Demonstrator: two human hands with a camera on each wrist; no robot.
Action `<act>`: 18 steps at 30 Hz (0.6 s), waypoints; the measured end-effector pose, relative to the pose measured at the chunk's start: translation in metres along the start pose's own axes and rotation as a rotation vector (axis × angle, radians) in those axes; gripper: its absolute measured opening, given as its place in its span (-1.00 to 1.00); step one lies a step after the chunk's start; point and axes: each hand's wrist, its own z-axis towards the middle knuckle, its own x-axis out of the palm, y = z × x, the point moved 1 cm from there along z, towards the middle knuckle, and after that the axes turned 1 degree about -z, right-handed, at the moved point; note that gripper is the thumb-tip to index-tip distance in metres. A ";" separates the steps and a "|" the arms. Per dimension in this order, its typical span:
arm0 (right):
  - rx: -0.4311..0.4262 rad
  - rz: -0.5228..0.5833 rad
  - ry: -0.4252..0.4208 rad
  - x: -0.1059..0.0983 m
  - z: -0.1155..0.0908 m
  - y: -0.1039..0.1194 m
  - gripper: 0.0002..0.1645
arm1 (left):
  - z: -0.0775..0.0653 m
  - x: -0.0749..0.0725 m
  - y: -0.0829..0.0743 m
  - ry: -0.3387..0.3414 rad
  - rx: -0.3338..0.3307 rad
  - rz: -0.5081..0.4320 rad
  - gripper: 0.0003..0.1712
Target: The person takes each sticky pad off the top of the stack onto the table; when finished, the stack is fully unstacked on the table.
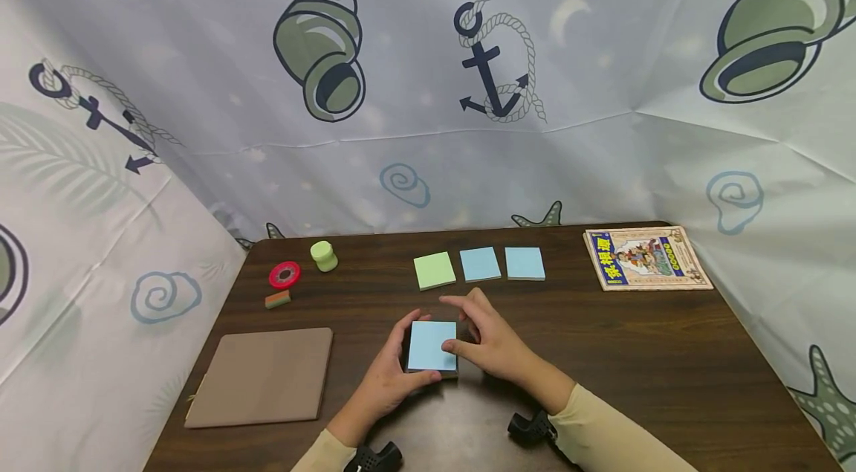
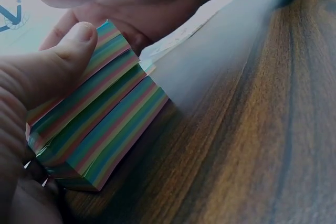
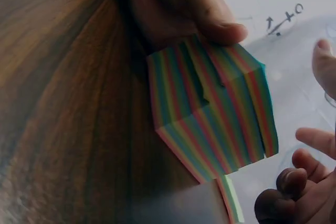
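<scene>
A thick stack of sticky notes (image 1: 428,346), light blue on top, sits in my left hand (image 1: 384,383). Its thumb lies along the near side and its fingers are round the left and far sides. Rainbow-striped edges of the stack (image 2: 105,114) show in the left wrist view, layered in slightly uneven blocks. My right hand (image 1: 491,342) hovers at the stack's right, its thumb overlapping the top in the head view. In the right wrist view its loosely bent fingers (image 3: 315,140) are apart from the stack (image 3: 215,114) and hold nothing.
Behind the hands lie a green sticky pad (image 1: 435,270) and two blue pads (image 1: 480,264). A brown notebook (image 1: 261,377) is at left, with a red ring-shaped item (image 1: 284,274), a small orange-green block (image 1: 277,299) and a green spool-shaped object (image 1: 324,256) beyond. Illustrated booklets (image 1: 647,259) lie back right.
</scene>
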 end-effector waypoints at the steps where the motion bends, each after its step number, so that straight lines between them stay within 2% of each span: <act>1: -0.004 -0.006 0.016 0.001 -0.001 -0.001 -0.10 | 0.000 0.000 0.000 0.004 0.002 -0.002 0.29; 5: 0.004 -0.040 0.077 0.006 -0.003 -0.005 0.03 | -0.001 0.000 0.000 0.005 0.002 0.004 0.29; 9: 0.026 -0.067 0.097 0.008 -0.004 -0.008 0.03 | -0.001 0.000 0.001 0.000 0.000 0.019 0.27; 13: 0.055 -0.053 0.105 0.010 -0.005 -0.011 -0.08 | -0.001 0.001 0.002 -0.008 -0.011 0.025 0.26; 18: 0.089 0.045 0.101 0.013 -0.003 -0.017 -0.34 | -0.001 0.001 0.002 -0.017 -0.020 0.037 0.27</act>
